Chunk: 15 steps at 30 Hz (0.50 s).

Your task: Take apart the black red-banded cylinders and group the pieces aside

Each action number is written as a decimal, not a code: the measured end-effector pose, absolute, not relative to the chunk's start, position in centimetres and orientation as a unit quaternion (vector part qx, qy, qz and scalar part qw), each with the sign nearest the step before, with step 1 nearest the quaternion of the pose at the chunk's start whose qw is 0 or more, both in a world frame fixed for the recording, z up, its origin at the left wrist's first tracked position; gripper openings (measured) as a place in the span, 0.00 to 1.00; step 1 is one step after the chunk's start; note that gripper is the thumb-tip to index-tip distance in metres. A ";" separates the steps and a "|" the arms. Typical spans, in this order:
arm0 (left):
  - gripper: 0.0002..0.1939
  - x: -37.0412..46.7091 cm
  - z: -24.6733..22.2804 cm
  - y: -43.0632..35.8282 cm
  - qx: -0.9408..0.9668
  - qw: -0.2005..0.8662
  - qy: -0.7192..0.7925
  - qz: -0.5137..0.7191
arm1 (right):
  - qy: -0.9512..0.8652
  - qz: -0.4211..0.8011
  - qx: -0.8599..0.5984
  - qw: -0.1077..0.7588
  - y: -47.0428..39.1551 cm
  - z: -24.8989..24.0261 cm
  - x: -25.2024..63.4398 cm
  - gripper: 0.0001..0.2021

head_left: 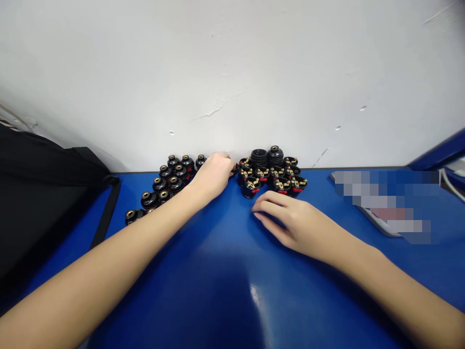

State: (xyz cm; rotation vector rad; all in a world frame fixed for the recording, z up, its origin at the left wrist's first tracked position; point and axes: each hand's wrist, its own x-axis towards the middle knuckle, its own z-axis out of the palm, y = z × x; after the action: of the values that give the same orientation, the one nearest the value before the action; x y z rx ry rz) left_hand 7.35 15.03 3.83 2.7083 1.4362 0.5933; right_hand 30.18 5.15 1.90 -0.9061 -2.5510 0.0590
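Observation:
My left hand (217,173) reaches to the back of the blue table, its fingers closed round a small black part (235,169), mostly covered by the fingertips. To its left stand rows of black round parts (159,184) with brass-coloured centres on top. Right of that hand is a group of open black cups (252,185) with brass contacts and red pieces inside. A ribbed black ring (259,157) and a black cap (275,154) stand at the back of that group. My right hand (286,215) rests just in front of the cups, fingers loosely bent and apart, holding nothing.
A white wall (232,82) rises behind the blue table (218,276). A black bag (47,194) with a strap lies at the left. At the right is a flat, pixelated object (385,208) with a dark edge, and a blue frame (439,148) beyond it.

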 end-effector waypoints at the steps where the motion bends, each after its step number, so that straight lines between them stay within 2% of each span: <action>1: 0.10 7.4 3.8 15.0 0.867 0.003 0.463 0.183 | -0.920 0.021 -0.327 0.215 5.1 1.9 30.2 0.11; 8: 0.08 6.7 5.5 14.2 0.864 -0.053 0.478 0.149 | -0.920 0.020 -0.328 0.213 5.2 1.8 30.2 0.11; 12: 0.11 5.4 7.2 13.6 0.834 -0.176 0.512 0.106 | -0.920 0.025 -0.328 0.214 5.1 1.9 30.2 0.12; 15: 0.12 4.3 7.8 13.5 0.808 -0.189 0.555 0.056 | -0.920 0.029 -0.327 0.213 5.0 1.9 30.1 0.12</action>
State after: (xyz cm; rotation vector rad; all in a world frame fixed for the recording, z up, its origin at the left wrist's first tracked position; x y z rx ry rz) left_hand 4.33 13.46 7.83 2.8991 1.9903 0.2023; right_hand 30.09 5.03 1.89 -0.9085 -2.5533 0.0801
